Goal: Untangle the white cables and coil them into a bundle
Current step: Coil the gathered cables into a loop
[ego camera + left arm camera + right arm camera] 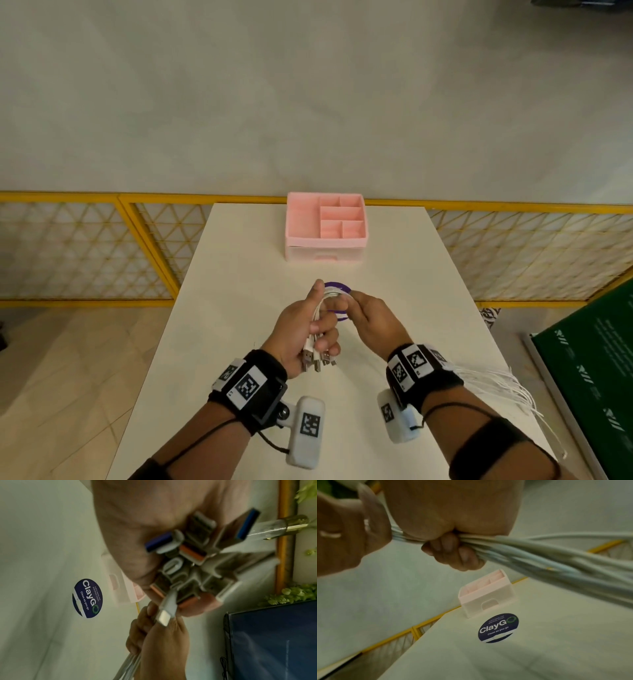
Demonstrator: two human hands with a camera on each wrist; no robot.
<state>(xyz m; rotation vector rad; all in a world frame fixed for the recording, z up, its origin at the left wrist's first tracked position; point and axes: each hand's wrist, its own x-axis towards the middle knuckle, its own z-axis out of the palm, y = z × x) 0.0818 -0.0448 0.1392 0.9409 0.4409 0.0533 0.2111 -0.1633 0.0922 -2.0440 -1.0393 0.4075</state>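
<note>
Several white cables (331, 293) run as one bunch between my two hands above the middle of the white table (239, 342). My left hand (317, 330) grips the bunch in a fist, thumb pointing up, and the USB plugs (317, 359) stick out below it. The left wrist view shows those plugs (197, 561) fanned out close up. My right hand (358, 308) holds the same bunch just right of the left; its fingers (453, 553) curl round the cables (556, 563). The loose cable lengths (503, 387) trail off past my right wrist.
A pink compartment organizer (325, 229) with a drawer stands at the table's far edge. A round purple sticker (339, 318) lies flat on the table under the hands. A green board (589, 377) leans off the table's right side. Yellow lattice railing (102, 246) runs behind.
</note>
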